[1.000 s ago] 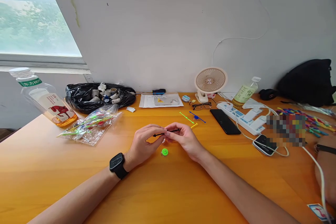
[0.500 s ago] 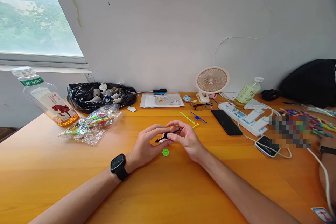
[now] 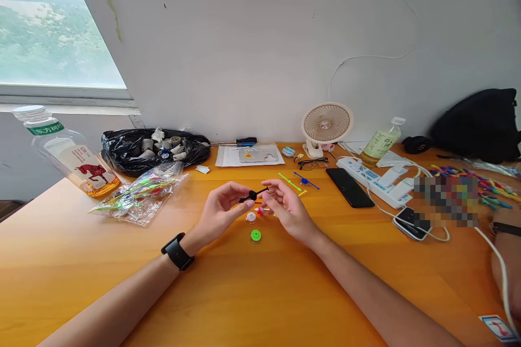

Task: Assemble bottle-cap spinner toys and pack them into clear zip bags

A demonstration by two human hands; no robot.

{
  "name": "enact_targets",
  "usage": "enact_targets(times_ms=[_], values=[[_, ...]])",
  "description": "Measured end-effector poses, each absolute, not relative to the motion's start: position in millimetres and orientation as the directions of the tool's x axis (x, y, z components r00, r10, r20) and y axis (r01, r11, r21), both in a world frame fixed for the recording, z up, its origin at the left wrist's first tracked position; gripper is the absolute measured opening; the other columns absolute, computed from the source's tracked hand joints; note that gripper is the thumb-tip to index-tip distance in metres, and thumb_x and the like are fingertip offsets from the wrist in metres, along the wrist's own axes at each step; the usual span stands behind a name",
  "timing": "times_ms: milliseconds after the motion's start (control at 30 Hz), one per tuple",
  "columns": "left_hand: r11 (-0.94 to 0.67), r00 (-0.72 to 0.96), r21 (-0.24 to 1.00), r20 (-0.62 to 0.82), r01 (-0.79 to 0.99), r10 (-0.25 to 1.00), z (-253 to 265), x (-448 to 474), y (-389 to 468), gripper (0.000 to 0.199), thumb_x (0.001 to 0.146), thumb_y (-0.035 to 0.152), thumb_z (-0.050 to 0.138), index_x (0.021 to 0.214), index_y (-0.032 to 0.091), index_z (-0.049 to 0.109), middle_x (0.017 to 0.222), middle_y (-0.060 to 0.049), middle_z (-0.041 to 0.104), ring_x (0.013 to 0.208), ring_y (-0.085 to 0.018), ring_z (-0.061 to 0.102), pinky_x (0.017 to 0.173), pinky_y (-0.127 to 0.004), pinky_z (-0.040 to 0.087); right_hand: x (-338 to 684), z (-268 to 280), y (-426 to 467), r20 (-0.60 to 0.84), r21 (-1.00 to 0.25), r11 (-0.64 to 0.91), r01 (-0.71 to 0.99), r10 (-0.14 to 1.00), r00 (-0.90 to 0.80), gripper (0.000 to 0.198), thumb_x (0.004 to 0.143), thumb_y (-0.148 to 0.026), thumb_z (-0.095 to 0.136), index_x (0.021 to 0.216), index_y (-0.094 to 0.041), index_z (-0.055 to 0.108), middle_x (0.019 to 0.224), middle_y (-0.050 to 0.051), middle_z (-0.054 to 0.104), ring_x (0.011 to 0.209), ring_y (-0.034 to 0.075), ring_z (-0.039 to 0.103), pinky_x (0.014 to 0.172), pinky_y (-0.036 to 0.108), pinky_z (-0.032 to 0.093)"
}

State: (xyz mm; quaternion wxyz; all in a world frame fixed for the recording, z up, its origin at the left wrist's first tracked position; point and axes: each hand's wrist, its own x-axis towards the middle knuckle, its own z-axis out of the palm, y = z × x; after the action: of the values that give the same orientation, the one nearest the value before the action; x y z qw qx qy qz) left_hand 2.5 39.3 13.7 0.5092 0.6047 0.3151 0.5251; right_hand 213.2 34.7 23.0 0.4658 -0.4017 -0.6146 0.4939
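Between my two hands is a black arrow-shaped spinner (image 3: 253,195) with a round hub in its middle. My left hand (image 3: 220,210) pinches its left, arrow-headed end. My right hand (image 3: 291,210) has its thumb and fingertips at the spinner's right end. Just below the hands, a white round disc (image 3: 251,217) and a green round disc (image 3: 255,235) rest on the table. A red spinner piece (image 3: 259,211) lies partly hidden behind my right thumb. Beyond my right hand are a green arrow (image 3: 290,181), a blue arrow spinner (image 3: 305,181) and a small yellow piece (image 3: 302,193).
A plastic bag of coloured pieces (image 3: 140,192), a tilted-looking bottle (image 3: 75,154) and a black bag (image 3: 122,152) are at left. At right are a phone (image 3: 350,187), a power strip (image 3: 372,181) and cables. A fan (image 3: 328,124) stands behind. Another person's arm (image 3: 504,260) is at the right edge.
Both hands have risen slightly with the black spinner, and my left hand has shifted left. The white disc and red piece under the hands now show more.
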Motion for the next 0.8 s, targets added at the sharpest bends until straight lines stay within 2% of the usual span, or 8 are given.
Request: enact_targets(times_ms=[67,133,233,300,400,600,733,800], values=[[-0.223,0.244,0.958,0.264,-0.182,0.933,15.2,-0.1,41.6,0.033,0.084,0.040,0.085,0.105,0.018,0.070,0.107,-0.009,0.077,0.101,-0.025,0.076,0.093,-0.039,0.063,216.6,23.2,37.1,0.238,-0.952,0.267,0.148,0.953,-0.188,0.044,0.095,-0.055,0.067,0.126,-0.025,0.061,0.109,0.006,0.066,0.092,0.019,0.066,0.076,0.031,0.055],[-0.187,0.246,0.963,0.232,-0.193,0.941,17.1,-1.7,42.7,0.035,0.085,0.041,0.084,0.108,0.017,0.071,0.109,-0.009,0.078,0.097,-0.024,0.077,0.092,-0.040,0.063,219.2,23.8,39.0,0.257,-0.940,0.287,0.182,0.951,-0.171,0.044,0.096,-0.055,0.064,0.127,-0.024,0.062,0.101,0.005,0.065,0.084,0.017,0.063,0.071,0.029,0.053],[-0.166,0.244,0.966,0.213,-0.201,0.946,18.8,-1.8,43.2,0.039,0.085,0.040,0.084,0.114,0.017,0.072,0.109,-0.009,0.078,0.095,-0.022,0.077,0.092,-0.038,0.063,220.7,25.1,40.4,0.189,-0.971,0.215,0.105,0.958,-0.216,0.045,0.097,-0.057,0.061,0.129,-0.024,0.059,0.081,-0.001,0.059,0.063,0.013,0.050,0.054,0.025,0.040],[-0.154,0.250,0.964,0.207,-0.217,0.946,18.5,-1.2,43.5,0.038,0.085,0.039,0.085,0.112,0.017,0.072,0.106,-0.009,0.078,0.095,-0.021,0.076,0.093,-0.037,0.062,220.4,26.1,40.3,0.142,-0.986,0.158,0.051,0.961,-0.239,0.046,0.098,-0.057,0.061,0.131,-0.025,0.058,0.073,-0.004,0.054,0.058,0.012,0.042,0.049,0.024,0.032],[-0.152,0.258,0.960,0.213,-0.237,0.942,17.0,-0.7,43.9,0.035,0.084,0.039,0.086,0.105,0.016,0.071,0.103,-0.008,0.078,0.095,-0.021,0.076,0.093,-0.037,0.062,219.5,28.2,39.8,0.120,-0.992,0.123,-0.001,0.964,-0.238,0.046,0.097,-0.056,0.062,0.130,-0.024,0.060,0.069,-0.004,0.053,0.057,0.013,0.040,0.050,0.025,0.030],[-0.138,0.272,0.963,0.201,-0.233,0.941,15.7,-1.0,43.5,0.033,0.085,0.039,0.085,0.104,0.017,0.070,0.103,-0.008,0.078,0.097,-0.021,0.076,0.092,-0.034,0.061,219.9,33.5,39.2,0.067,-0.995,0.049,-0.089,0.974,-0.217,0.044,0.096,-0.057,0.063,0.125,-0.024,0.063,0.066,-0.005,0.054,0.053,0.011,0.034,0.050,0.025,0.025],[-0.137,0.264,0.960,0.202,-0.245,0.943,15.8,-0.9,43.2,0.032,0.084,0.038,0.086,0.102,0.016,0.070,0.103,-0.008,0.078,0.095,-0.019,0.075,0.092,-0.033,0.060,217.1,35.2,36.2,0.003,-0.984,-0.039,-0.172,0.972,-0.233,0.053,0.096,-0.060,0.061,0.137,-0.027,0.052,0.065,-0.007,0.056,0.050,0.010,0.031,0.051,0.024,0.025],[-0.130,0.266,0.960,0.196,-0.247,0.944,16.1,-0.6,42.6,0.032,0.084,0.038,0.086,0.102,0.016,0.070,0.102,-0.008,0.077,0.093,-0.019,0.074,0.091,-0.032,0.060,215.7,35.4,34.3,-0.028,-0.978,-0.078,-0.196,0.969,-0.245,0.052,0.097,-0.062,0.058,0.136,-0.028,0.052,0.066,-0.007,0.058,0.050,0.010,0.031,0.052,0.024,0.024]])
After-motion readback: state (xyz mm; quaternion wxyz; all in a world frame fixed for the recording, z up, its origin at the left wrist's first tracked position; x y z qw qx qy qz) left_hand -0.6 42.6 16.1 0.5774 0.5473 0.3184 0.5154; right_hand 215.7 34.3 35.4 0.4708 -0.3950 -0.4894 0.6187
